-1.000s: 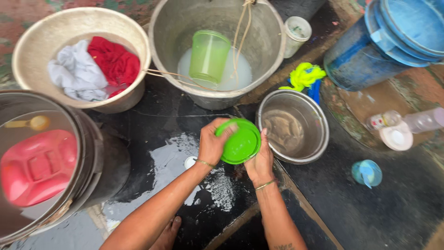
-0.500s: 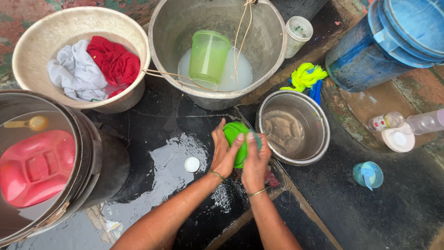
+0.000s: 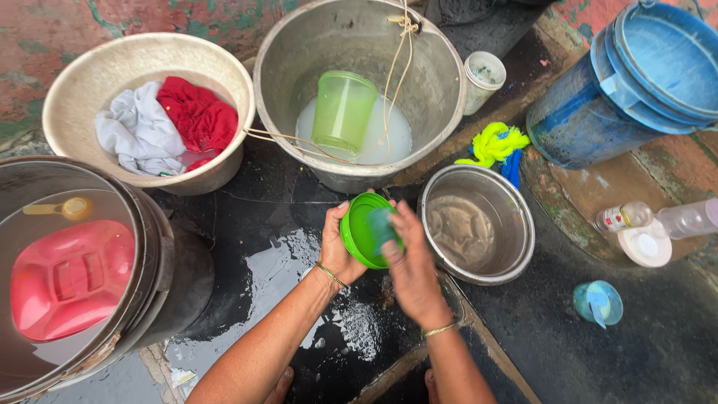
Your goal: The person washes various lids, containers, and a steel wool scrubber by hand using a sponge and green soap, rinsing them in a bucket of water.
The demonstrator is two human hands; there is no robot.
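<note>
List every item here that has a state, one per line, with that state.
green lid: tilted, held off the ground
left hand: gripping the lid's rim
right hand: blurred, pressed against the lid's inside
green jug: standing tilted in milky water
metal basin: partly filled
steel bowl: holds murky water
beige tub: holds wet white and red cloth
clear bottle: lying on its side
black floor: wet

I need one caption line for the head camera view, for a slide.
Left hand holds a green lid while the right hand rubs it, beside a steel bowl on wet ground.
</note>
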